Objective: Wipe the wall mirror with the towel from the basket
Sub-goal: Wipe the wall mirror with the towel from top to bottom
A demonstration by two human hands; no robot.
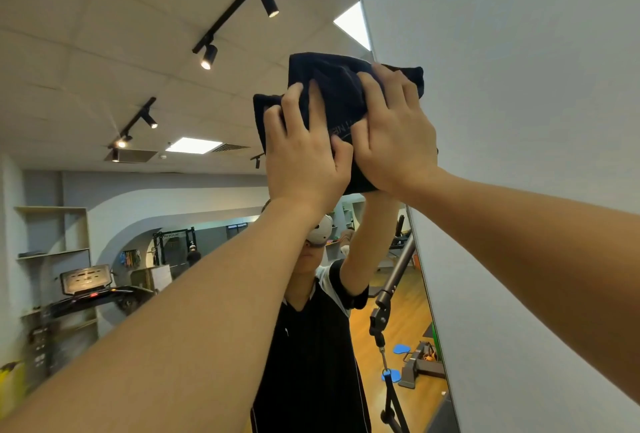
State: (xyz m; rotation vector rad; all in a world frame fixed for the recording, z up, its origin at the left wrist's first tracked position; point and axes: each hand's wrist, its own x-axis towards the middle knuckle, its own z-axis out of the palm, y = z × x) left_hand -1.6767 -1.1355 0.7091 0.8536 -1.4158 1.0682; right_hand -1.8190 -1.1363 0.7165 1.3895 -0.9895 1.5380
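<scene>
Both hands press the dark towel flat against the mirror, near its right edge at one o'clock. Left hand and right hand lie side by side, fingers spread rather than gripping, probably to spread pressure over the high glass.

Both forearms are bare, no sleeves showing. The reflection wears a black shirt with white shoulders and a white headset.

You have open mirror glass to the left and above, but the gray wall blocks the right.
</scene>
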